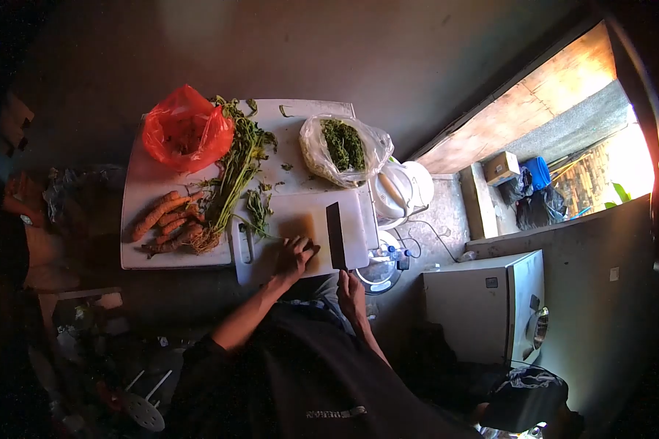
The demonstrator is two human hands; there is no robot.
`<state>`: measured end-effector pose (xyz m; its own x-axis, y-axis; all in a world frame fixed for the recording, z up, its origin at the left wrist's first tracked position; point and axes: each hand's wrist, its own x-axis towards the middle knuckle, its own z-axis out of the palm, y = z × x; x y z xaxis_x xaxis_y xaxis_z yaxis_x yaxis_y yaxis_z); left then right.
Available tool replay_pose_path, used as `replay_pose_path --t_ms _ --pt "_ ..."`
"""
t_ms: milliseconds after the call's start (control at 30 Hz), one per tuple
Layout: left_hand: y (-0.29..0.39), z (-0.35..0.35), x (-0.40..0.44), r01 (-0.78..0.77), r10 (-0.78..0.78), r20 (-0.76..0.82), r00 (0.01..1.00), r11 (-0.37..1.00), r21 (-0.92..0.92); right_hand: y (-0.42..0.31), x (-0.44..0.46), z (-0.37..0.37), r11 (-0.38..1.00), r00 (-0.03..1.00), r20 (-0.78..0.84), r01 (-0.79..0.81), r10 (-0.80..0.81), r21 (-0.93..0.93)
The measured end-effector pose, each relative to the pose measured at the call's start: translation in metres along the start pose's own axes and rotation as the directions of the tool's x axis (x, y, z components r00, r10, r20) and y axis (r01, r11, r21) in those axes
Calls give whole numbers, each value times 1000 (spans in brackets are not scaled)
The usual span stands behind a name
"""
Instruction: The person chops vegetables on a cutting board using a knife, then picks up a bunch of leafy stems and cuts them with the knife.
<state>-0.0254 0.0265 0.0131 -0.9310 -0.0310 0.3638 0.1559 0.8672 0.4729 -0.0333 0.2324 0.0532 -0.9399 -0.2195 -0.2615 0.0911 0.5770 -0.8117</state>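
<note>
My right hand [350, 287] is closed around the handle of a cleaver [336, 235], whose dark broad blade stands over the right part of a white cutting board [355, 208]. My left hand [298, 254] rests on the board to the left of the blade, fingers bent and pressed down. A leafy green sprig [257, 210] lies at the board's upper left edge, its thin stem running to my left fingers. What lies under those fingers is mostly hidden. Long leafy green stalks [238, 164] with roots lie beyond the board, to the left.
Several carrots [170, 219] lie at the left of the white table [271, 113]. A red plastic bag [185, 130] sits behind them. A clear bag of chopped greens [342, 146] stands at the back right. A white appliance [399, 189] and a small fridge [465, 307] are on the right.
</note>
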Motion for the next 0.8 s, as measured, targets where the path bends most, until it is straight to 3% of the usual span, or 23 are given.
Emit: replay_pose_path --t_ms 133,200,233,333,400,733,800 --pt "-1 0 -2 -30 32 -85 996 999 19 4 -1 3 997 1000 -1 -12 12 -70" --pt "-2 2 2 29 -28 75 997 1000 -7 4 -2 3 988 1000 -10 4 -5 -154" --pt "-1 3 3 30 -29 77 997 1000 -8 7 -2 4 988 1000 -9 2 -3 -155" --pt "-3 9 1 87 -88 -47 995 996 -26 11 -2 7 993 1000 15 7 -5 -115" --pt "-10 13 1 -51 52 -27 998 997 50 9 -2 8 991 1000 1 3 -3 -137" --pt "-4 5 7 -57 58 -29 998 998 29 -5 0 3 981 1000 -2 -26 26 -191" --pt "-3 1 8 -66 63 65 996 996 51 -12 0 1 982 999 17 -27 31 -187"
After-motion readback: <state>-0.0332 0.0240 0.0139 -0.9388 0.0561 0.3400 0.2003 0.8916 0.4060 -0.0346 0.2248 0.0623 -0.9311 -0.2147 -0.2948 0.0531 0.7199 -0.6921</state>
